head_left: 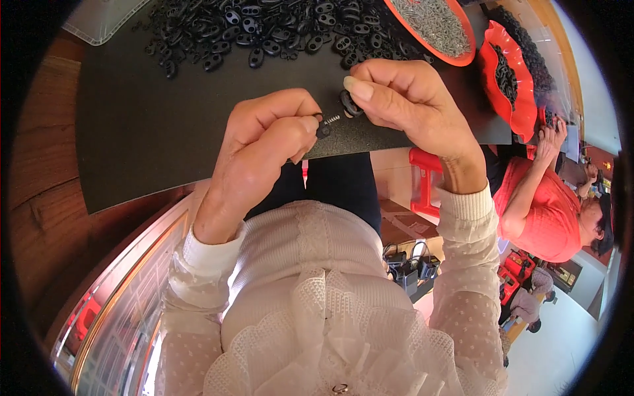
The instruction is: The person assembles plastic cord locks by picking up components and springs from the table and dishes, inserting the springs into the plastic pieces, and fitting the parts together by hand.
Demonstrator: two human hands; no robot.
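Head view, looking down at two bare hands working close together near the centre of the frame, above a dark mat (152,125) that covers the bench (39,158). Left hand (267,135), just left of centre, is curled shut, its thumb and fingertips pinching a small black piece (323,130) from which a short metal spring (333,119) sticks out toward the right. Right hand (403,96), just right of centre and a little higher, is closed around a black oval plastic part (349,103), held between the thumb and forefinger, with its end just beside the tip of the spring. Both wrists wear white knitted cuffs, and the person's white frilled top fills the lower middle of the frame. Along the top edge, from upper left to upper centre, lies a loose heap of black oval parts (264,33) spread on the mat. At the upper right, an orange round dish (432,26) holds small silvery metal pieces, and beside it, further right, an orange scalloped tray (512,79) holds more black parts. At the right edge of the frame, another person in an orange-red top (548,211) sits with a hand raised near the scalloped tray. A red stool (426,181) shows below the bench edge, right of centre.
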